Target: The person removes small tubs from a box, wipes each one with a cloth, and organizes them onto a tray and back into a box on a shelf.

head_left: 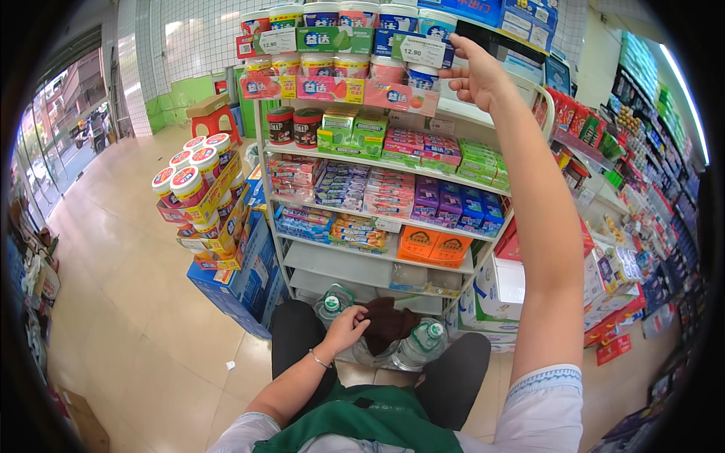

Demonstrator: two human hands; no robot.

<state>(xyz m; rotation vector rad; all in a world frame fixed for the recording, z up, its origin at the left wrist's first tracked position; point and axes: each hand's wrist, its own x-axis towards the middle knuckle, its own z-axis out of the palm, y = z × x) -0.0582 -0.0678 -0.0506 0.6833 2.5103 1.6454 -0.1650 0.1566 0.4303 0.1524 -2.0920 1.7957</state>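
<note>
My right hand [474, 71] is raised to the right end of the top display, its fingers spread beside a blue tub of chewing gum [437, 24] and a price card [422, 51]. Whether its fingertips touch the tub or the tray, I cannot tell. Low down, my left hand [346, 329] has its thumb and fingertips at the edge of a dark brown cloth [386, 323]. That cloth lies over large clear water bottles, one with a green handle [427, 340] at the right and another [332, 304] at the left. Boxed gum [352, 135] fills the shelf below the tubs.
A white metal shelf rack [340, 257] stands in front of me, between my knees at its base. At the left, trays of gum tubs [207, 198] are stacked on a blue carton [238, 294]. White cartons [501, 289] stand at the right. A red stool [214, 120] is behind.
</note>
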